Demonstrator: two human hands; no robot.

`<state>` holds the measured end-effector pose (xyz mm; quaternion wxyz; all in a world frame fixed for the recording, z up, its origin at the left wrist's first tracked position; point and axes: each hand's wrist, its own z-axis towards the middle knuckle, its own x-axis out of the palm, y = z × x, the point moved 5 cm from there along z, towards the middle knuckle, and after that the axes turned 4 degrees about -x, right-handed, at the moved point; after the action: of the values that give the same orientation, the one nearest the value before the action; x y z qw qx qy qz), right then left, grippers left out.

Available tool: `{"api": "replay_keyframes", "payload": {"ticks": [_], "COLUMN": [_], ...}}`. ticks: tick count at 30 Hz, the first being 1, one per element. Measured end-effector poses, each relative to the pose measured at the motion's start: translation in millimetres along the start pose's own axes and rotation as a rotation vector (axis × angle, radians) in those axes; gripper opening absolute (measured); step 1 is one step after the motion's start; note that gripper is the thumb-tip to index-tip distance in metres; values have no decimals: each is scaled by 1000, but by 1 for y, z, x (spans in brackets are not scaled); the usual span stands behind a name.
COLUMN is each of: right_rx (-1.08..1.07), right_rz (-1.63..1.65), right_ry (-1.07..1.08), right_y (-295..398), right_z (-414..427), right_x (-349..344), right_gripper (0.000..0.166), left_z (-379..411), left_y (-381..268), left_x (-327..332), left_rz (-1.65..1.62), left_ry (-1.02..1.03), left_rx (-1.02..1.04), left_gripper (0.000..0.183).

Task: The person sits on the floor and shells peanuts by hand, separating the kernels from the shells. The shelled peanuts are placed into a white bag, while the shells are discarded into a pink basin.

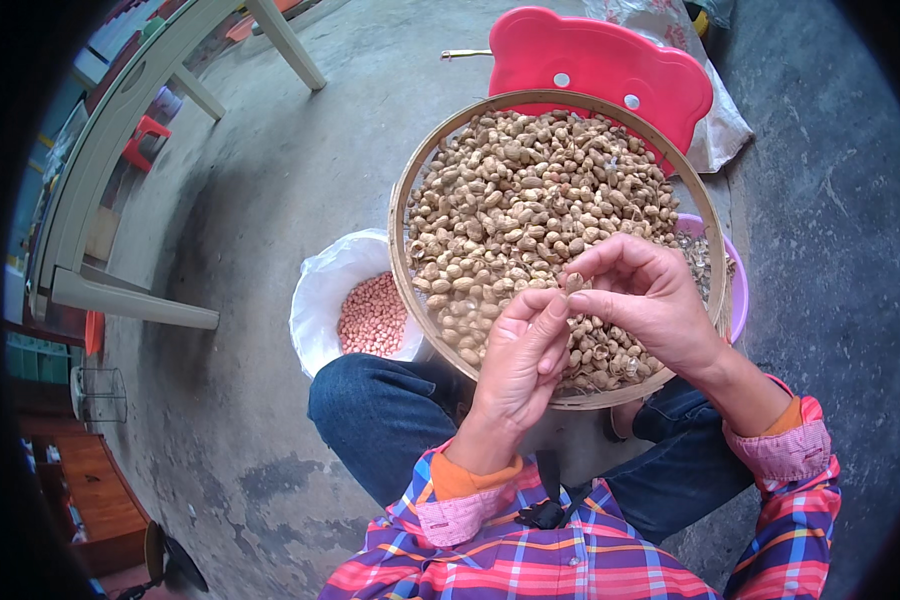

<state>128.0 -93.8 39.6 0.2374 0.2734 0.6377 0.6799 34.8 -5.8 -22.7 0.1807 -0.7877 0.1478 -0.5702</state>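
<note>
Above a round woven tray [400,247] heaped with unshelled peanuts [525,195], both hands meet over its near part. My right hand [637,296] pinches a peanut in its shell [574,283] between thumb and finger. My left hand [529,341] touches the same peanut from below with thumb and forefinger, its other fingers curled. To the left of the tray, a bin lined with a white plastic bag [319,277] holds shelled pink peanuts [373,315]. A purple basin [738,300] with empty shells [694,251] is partly hidden under the tray's right side.
A red plastic chair [592,56] stands beyond the tray, under its far rim, with a whitish sack [722,127] behind. Table legs [135,300] rise from the concrete floor [247,225] at left. My knees, in jeans [382,420], are close to the tray's near side.
</note>
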Motion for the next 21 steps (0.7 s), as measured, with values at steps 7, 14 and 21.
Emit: {"api": "replay_keyframes", "payload": {"ticks": [7,14,21], "right_rx": [35,81,130], "right_rz": [-27,40,223], "right_ry": [46,45,47], "right_y": [5,-5,-8], "right_z": [-5,-6,-8], "right_x": [6,14,16], "right_gripper": [11,13,17], "left_z": [-8,-11,-8], "left_y": [-14,-16,-14], "left_x": [18,17,9], "left_rz": [263,481,420], "left_ry": [-73,-33,-130], "left_rx": [184,270,220], "left_gripper": [28,41,45]}}
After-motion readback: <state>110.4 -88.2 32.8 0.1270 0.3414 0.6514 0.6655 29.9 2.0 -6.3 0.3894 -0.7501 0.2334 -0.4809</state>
